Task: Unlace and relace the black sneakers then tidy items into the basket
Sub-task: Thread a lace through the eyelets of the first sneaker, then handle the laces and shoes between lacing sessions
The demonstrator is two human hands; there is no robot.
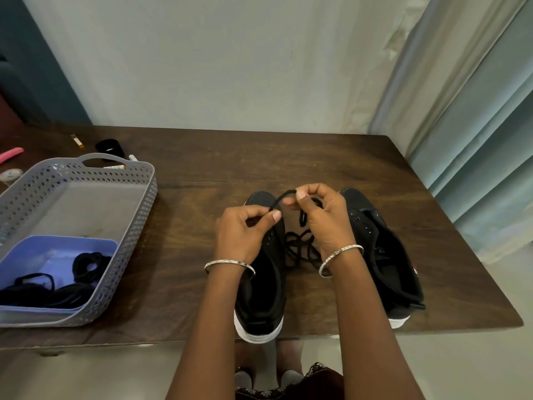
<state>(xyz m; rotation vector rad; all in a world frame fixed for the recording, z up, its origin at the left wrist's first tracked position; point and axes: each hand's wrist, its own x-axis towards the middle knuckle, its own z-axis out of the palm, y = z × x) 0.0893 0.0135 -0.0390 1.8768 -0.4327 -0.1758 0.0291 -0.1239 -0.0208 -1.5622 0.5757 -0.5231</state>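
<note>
A dark wooden table is standing against a pale wall, with light blue curtains hanging past its far right corner. A grey perforated basket is sitting on the left side of the tabletop, close to the near edge. It is holding a blue tray in its near end, and coiled black cords are lying in that tray. Behind the basket, toward the far edge, a black jar and a pink item are lying among a few small objects too small to make out.

Two black sneakers are sitting side by side in the right half of the tabletop, toes pointing to the wall and white heels resting at the near edge. The left sneaker and the right sneaker are both showing bare eyelets.

A person is reaching both forearms over the near edge, each wrist wearing a silver bangle. The left hand is hovering over the left sneaker's toe, its thumb and curled fingers pinching a black lace. The right hand is raised just beside it, between the sneakers, its thumb and forefinger pinching the same lace. A short arc of the lace is bridging the two hands, and the rest is trailing down from the right hand into a loose tangle on the tabletop between the sneakers.
</note>
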